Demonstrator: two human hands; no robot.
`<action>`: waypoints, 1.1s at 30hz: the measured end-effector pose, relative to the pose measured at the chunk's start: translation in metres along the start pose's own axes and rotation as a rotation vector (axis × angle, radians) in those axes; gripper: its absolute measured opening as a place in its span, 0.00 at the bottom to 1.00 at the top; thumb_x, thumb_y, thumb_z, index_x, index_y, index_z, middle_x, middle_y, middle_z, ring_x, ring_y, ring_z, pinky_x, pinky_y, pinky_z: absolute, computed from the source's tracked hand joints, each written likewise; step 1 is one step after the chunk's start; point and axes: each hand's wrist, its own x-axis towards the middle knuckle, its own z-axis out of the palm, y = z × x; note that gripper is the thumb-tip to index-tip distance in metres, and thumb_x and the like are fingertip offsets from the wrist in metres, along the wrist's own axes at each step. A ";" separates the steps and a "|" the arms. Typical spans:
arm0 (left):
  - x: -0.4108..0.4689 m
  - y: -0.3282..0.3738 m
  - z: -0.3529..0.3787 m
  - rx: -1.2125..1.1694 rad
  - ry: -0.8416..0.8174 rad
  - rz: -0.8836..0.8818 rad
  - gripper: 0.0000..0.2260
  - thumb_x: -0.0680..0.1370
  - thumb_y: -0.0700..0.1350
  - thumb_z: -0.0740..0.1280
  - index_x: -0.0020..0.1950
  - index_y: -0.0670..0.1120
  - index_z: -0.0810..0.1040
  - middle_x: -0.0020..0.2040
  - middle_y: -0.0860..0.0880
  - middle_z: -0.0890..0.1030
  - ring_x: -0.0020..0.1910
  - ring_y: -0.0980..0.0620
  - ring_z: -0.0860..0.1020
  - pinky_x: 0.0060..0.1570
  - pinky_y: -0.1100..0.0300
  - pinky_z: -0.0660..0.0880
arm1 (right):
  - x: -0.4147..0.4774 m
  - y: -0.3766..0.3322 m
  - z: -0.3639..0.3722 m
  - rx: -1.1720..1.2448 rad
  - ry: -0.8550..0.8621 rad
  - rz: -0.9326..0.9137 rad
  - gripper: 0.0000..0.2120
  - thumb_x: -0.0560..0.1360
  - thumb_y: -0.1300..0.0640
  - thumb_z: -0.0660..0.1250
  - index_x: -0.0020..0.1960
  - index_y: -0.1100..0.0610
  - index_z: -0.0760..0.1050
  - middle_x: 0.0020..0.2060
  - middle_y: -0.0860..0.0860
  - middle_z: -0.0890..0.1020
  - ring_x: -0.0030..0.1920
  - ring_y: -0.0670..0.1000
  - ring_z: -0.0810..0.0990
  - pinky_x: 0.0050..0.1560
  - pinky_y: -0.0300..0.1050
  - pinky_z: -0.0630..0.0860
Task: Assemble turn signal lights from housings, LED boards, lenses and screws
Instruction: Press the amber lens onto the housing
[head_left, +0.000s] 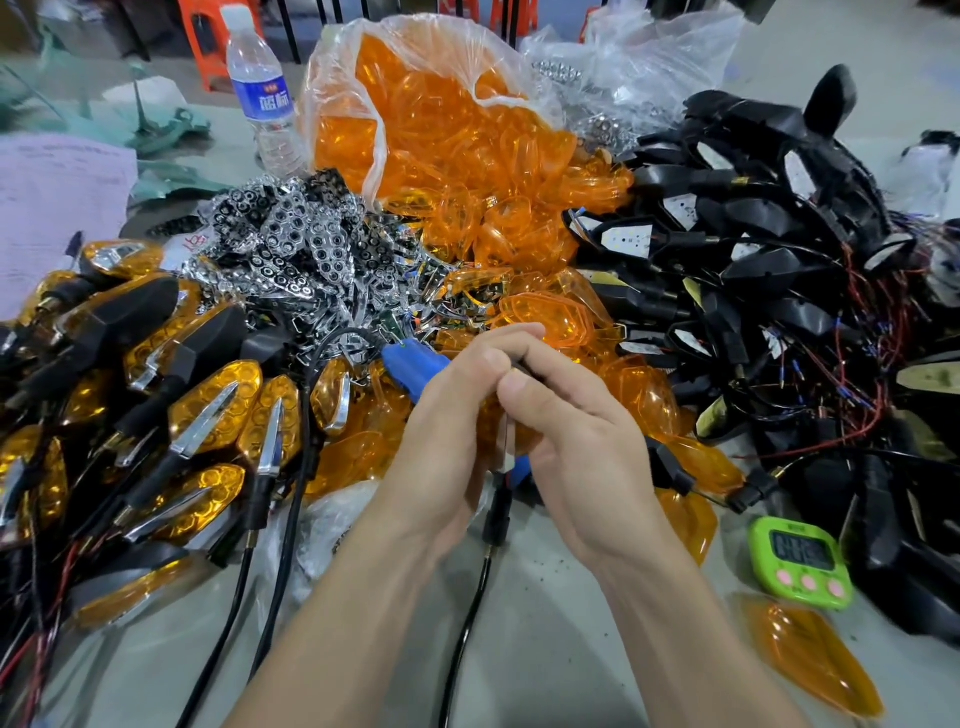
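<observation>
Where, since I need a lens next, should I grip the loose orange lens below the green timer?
Pinch the orange lens across its long edges at the wider end nearest the green timer, coming from above: it lies flat and alone on the table, tapering to a point.

Grey table (545, 654) runs from 3 thru 9 o'clock, its top speckled w/ dark crumbs near the middle. Beyond it at 11 o'clock is an orange plastic stool (205, 65), w/ more orange stools (514, 15) at 12. Thin black legs (291, 28) stand btwn them. Light is soft & even.
</observation>
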 end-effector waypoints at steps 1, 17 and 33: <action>0.000 0.000 0.001 0.006 -0.004 0.027 0.16 0.72 0.57 0.66 0.53 0.53 0.87 0.57 0.47 0.83 0.56 0.49 0.82 0.48 0.56 0.80 | 0.000 0.000 -0.001 0.006 -0.009 -0.017 0.08 0.76 0.59 0.64 0.50 0.54 0.82 0.49 0.58 0.83 0.54 0.59 0.82 0.58 0.59 0.77; -0.002 -0.009 0.000 -0.083 -0.040 0.024 0.09 0.79 0.53 0.68 0.47 0.53 0.87 0.44 0.50 0.83 0.46 0.54 0.82 0.45 0.59 0.79 | 0.004 0.009 -0.003 -0.057 0.064 -0.101 0.12 0.82 0.57 0.63 0.55 0.64 0.80 0.49 0.70 0.78 0.50 0.74 0.76 0.52 0.78 0.73; 0.006 -0.026 0.005 0.319 0.326 0.415 0.05 0.69 0.46 0.67 0.38 0.50 0.83 0.36 0.55 0.81 0.38 0.54 0.79 0.40 0.58 0.76 | 0.005 0.015 0.011 0.093 0.014 0.012 0.17 0.77 0.77 0.55 0.44 0.63 0.79 0.45 0.54 0.83 0.53 0.55 0.81 0.60 0.52 0.79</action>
